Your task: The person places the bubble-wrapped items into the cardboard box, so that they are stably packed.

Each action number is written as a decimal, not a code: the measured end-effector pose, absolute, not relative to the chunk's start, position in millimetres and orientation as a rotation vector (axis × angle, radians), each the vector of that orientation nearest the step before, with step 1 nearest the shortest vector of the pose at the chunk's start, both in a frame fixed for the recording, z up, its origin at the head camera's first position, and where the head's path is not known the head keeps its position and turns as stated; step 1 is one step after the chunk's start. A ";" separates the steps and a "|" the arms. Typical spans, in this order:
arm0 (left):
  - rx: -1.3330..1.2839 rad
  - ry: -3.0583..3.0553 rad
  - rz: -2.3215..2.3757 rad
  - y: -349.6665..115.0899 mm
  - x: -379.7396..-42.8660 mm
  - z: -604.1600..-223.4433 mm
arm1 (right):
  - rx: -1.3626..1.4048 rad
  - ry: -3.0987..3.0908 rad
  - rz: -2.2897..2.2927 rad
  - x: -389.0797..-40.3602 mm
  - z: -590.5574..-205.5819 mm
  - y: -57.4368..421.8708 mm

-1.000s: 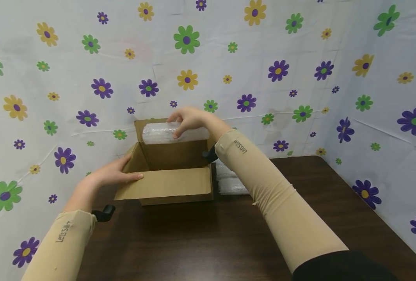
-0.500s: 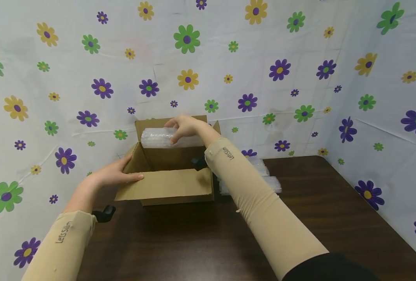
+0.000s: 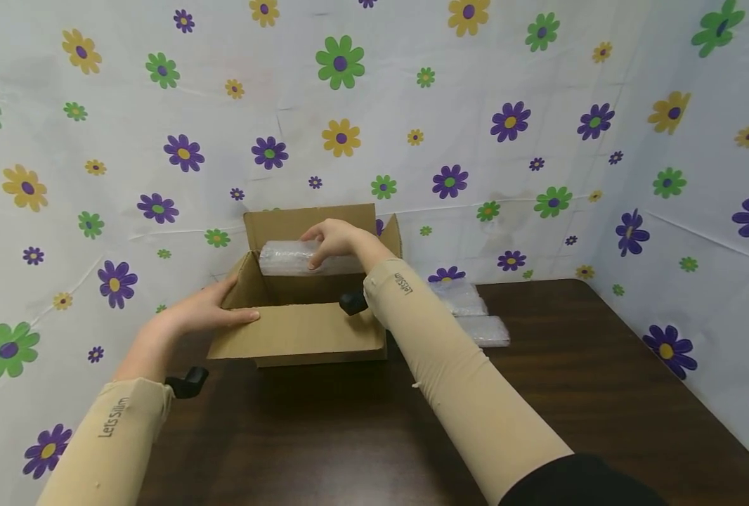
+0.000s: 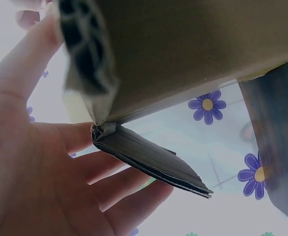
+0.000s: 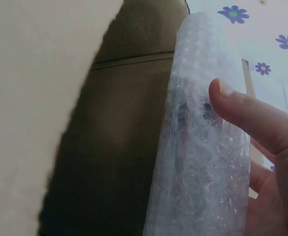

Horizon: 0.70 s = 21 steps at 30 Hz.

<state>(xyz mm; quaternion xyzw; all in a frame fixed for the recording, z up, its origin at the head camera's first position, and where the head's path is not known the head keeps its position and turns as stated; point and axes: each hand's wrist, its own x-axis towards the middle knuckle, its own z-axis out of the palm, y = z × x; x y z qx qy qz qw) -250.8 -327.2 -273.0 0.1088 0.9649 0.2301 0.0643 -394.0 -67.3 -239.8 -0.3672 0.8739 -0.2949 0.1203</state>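
Observation:
My right hand [image 3: 339, 241] grips a bubble-wrapped roll [image 3: 286, 258] at the back of a cardboard box [image 3: 305, 330]. The roll lies level across the opening, just in front of the raised back flap. In the right wrist view the thumb presses on the clear bubble wrap [image 5: 198, 147], and something dark with a reddish streak shows faintly inside. At the box's front left corner my left hand [image 3: 191, 314] holds the flaps. Its thumb lies on the front flap, and its fingers are behind the left flap [image 4: 149, 157] in the left wrist view. The box's floor is hidden.
Two more bubble-wrapped packages [image 3: 483, 332] lie on the dark wooden table [image 3: 539, 393] right of the box, partly behind the right forearm. A flower-patterned cloth [image 3: 412, 169] hangs close behind the box and along the right side.
My right hand has lowered the wrapped roll toward the box opening, with its forearm shifting left and uncovering the packages on the table. The left hand keeps its place on the flaps.

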 end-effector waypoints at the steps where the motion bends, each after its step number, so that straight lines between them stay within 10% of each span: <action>1: 0.329 2.916 0.689 -327.2 -250.6 -272.8 | -1.070 2.557 -0.859 -394.7 -240.5 -67.6; 21: 0.327 2.909 0.674 -326.1 -250.7 -271.7 | -1.035 2.541 -0.805 -400.9 -258.6 -72.0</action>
